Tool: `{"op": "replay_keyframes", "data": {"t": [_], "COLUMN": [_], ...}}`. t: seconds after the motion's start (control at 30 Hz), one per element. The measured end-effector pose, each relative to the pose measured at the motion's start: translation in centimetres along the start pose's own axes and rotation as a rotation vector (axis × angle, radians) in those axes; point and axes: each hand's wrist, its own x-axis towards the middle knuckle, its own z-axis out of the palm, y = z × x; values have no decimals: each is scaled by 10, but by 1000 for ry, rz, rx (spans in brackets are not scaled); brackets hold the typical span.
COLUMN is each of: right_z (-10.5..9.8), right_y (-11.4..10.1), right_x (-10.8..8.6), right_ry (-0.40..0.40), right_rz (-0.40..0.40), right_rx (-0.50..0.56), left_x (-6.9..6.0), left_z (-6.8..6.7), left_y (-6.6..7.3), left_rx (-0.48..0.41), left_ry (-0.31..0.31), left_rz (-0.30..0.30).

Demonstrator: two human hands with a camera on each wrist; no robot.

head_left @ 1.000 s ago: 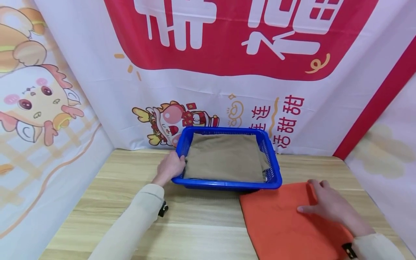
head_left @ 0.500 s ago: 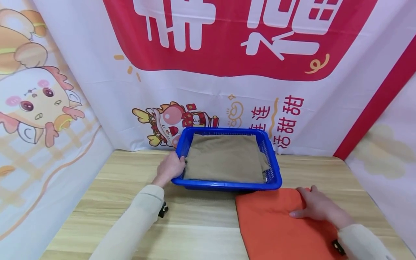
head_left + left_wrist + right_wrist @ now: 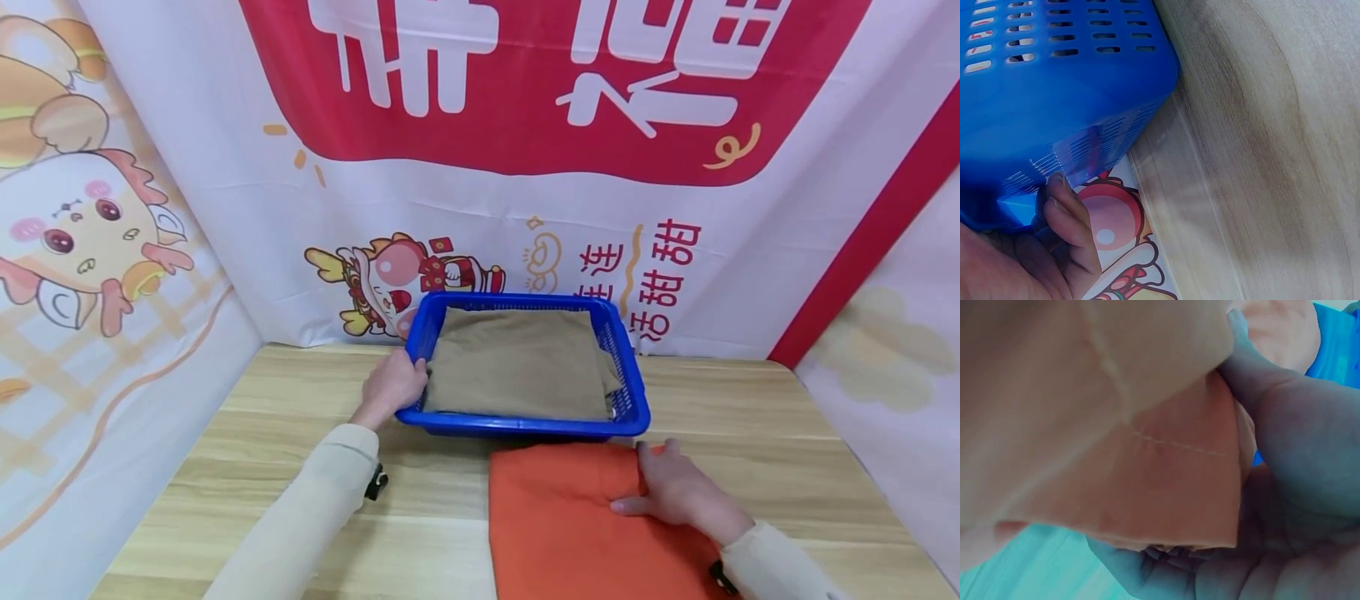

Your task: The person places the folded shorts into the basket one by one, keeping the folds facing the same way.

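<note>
A blue plastic basket [image 3: 517,426] with slotted walls stands against the back wall, a folded brown cloth [image 3: 517,367] lying inside it. My left hand [image 3: 393,385] grips the basket's left rim; in the left wrist view, curled fingers [image 3: 1069,228] show beside the basket wall [image 3: 1066,87]. In front of the basket is a folded orange cloth [image 3: 570,517], its near end cut off by the frame. My right hand [image 3: 678,492] holds its right edge. Seen from the right wrist, the thumb lies over the stitched orange cloth [image 3: 1179,494] and the fingers pass under it.
The wooden table [image 3: 420,533] meets a white printed back wall [image 3: 525,208] right behind the basket. Patterned side walls [image 3: 97,250] bound the left and right. Bare wood shows left of the orange cloth and right of the basket.
The orange cloth has moved left in my right hand, and its far edge now lies slightly nearer to me, in front of the basket. The left hand and basket have stayed put.
</note>
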Motion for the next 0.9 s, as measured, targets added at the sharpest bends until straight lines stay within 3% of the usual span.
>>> {"op": "replay_keyframes", "data": {"t": [0.27,0.57,0.8,0.9], "right_z": [7,-20,-36,-38], "right_y": [-27,-14,12,21], "right_x": [3,-9,-18,-18], "right_ry": [73,-44,12,54], "right_rz": [-16,28,-178,-229], "right_rx": [-3,61,-3,-2], "left_x": [-1,-1,0,0], "left_z": [-3,-2,-3,-5], "left_y": [0,-1,-5,-8], "left_rx": [13,7,-5,-15], "left_ry": [19,28,28,36], "left_rz": [4,13,46,70]}}
